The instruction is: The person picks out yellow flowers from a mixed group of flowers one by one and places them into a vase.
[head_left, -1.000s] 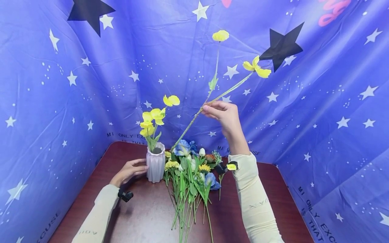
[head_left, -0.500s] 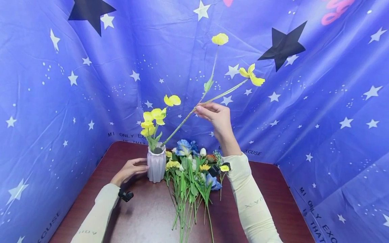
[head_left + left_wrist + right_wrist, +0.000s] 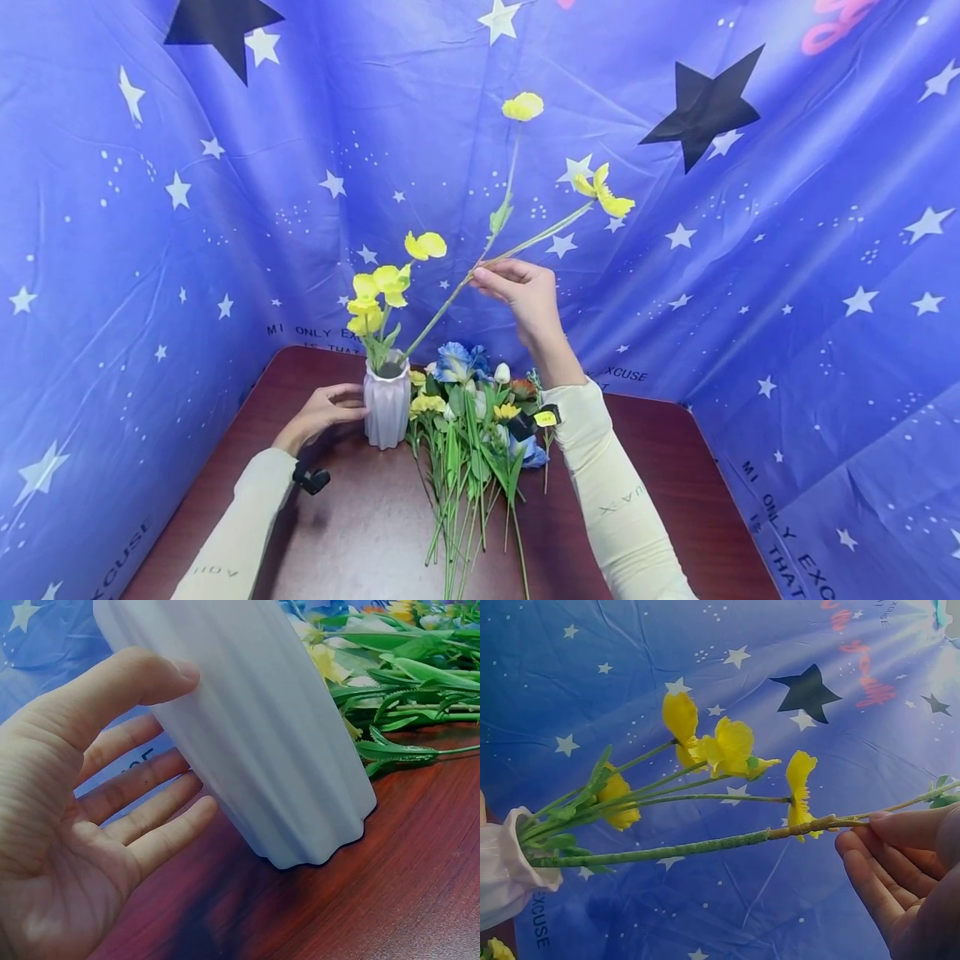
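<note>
A pale, fluted vase (image 3: 387,410) stands upright on the table, with several yellow flowers (image 3: 392,283) in it. My left hand (image 3: 324,415) is at the vase's left side; in the left wrist view its thumb (image 3: 161,679) touches the wall and the other fingers extend loosely beside it. Up and to the right, my right hand (image 3: 521,292) pinches a forked stem (image 3: 442,310) between thumb and fingers, just below the fork. That stem bears two yellow blooms (image 3: 522,107) and slants down to the left. Its lower end is inside the vase mouth (image 3: 526,851) in the right wrist view.
Right of the vase lies a heap of artificial flowers, with blue blooms (image 3: 457,363), a white bud (image 3: 502,373), a small sunflower (image 3: 506,412) and long green stems (image 3: 461,508) pointing to the front. A star-printed blue cloth (image 3: 450,167) surrounds the dark red table (image 3: 360,517).
My right hand has moved left and slightly down with the forked stem, whose lower end went from beside the vase into its mouth. My left hand has stayed beside the vase.
</note>
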`<state>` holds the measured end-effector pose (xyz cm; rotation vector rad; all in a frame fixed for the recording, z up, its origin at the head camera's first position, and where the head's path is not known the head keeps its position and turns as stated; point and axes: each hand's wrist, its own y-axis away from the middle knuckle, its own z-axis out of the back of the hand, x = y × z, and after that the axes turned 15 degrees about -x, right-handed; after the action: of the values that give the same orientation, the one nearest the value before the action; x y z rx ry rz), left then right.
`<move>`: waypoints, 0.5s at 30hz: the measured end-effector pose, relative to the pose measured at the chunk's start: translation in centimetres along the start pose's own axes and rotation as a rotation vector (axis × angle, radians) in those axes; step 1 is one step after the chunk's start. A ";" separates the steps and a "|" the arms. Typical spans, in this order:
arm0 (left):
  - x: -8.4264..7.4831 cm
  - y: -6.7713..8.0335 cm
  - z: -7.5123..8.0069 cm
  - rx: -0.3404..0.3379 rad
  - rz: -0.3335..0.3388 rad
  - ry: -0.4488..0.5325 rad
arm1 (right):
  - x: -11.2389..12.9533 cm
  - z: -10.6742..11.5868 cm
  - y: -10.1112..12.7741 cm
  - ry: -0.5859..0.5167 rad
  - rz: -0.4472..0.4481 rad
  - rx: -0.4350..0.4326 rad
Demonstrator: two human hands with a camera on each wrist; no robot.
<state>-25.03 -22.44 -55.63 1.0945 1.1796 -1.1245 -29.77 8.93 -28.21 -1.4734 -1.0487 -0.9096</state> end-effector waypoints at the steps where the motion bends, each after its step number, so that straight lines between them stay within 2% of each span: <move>1: -0.1 0.0 0.0 0.005 -0.010 -0.001 | -0.1 0.0 0.0 0.000 0.000 0.000; 3: -0.2 0.1 0.0 0.009 -0.024 -0.004 | -0.3 -0.1 0.0 0.004 -0.001 -0.002; 10: 0.1 -0.1 -0.1 -0.006 0.010 0.018 | -0.7 -0.3 0.2 0.009 -0.001 -0.005; 15: 0.2 0.0 -0.1 0.001 0.004 0.039 | -1.2 -0.5 0.3 0.021 0.003 0.006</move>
<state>-25.05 -22.36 -55.81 1.1231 1.2066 -1.1055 -29.87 8.26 -29.32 -1.4576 -1.0332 -0.9173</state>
